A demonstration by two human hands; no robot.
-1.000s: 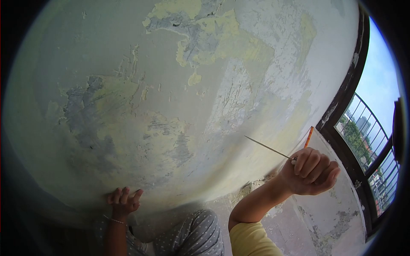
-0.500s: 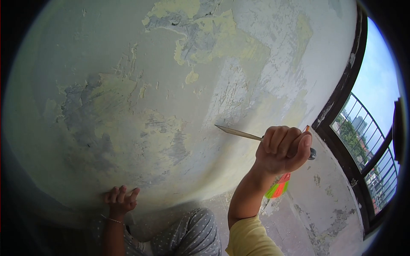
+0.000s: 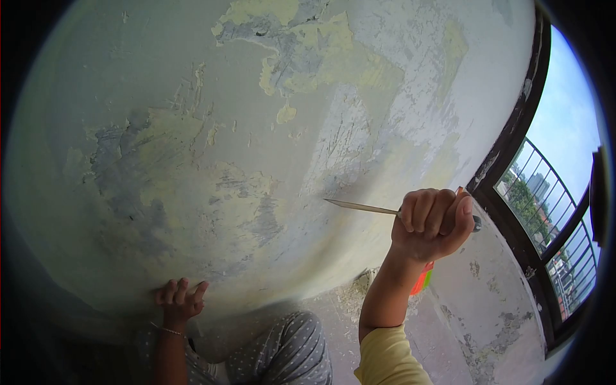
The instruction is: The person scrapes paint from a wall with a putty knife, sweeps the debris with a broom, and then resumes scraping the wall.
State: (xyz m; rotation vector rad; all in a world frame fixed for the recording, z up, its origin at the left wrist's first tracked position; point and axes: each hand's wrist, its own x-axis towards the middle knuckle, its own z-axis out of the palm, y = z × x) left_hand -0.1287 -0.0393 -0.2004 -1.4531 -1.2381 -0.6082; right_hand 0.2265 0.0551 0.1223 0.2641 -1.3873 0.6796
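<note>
My right hand (image 3: 431, 221) is closed in a fist around the handle of a scraper (image 3: 364, 206). Its thin metal blade shows nearly edge-on and points left, with the tip close to the patchy wall (image 3: 256, 141). A dark handle end sticks out past my thumb, and a bit of orange shows above the fist. Low on the left, my left hand (image 3: 181, 301) rests its slightly bent, parted fingers at the wall and holds nothing. Grey and yellowish areas show where the wall's white coat has come away.
A dark-framed window (image 3: 542, 212) is on the right, with a railing outside. Behind my right forearm is a red and green object (image 3: 422, 280), partly hidden, beside a heap of scrapings (image 3: 357, 292). My bent knee (image 3: 301, 346), in dotted trousers, is below.
My right hand has shifted a little right with the scraper, whose tip is slightly lower. More of the scrapings heap shows, and less of the red and green object. My left hand stays in place.
</note>
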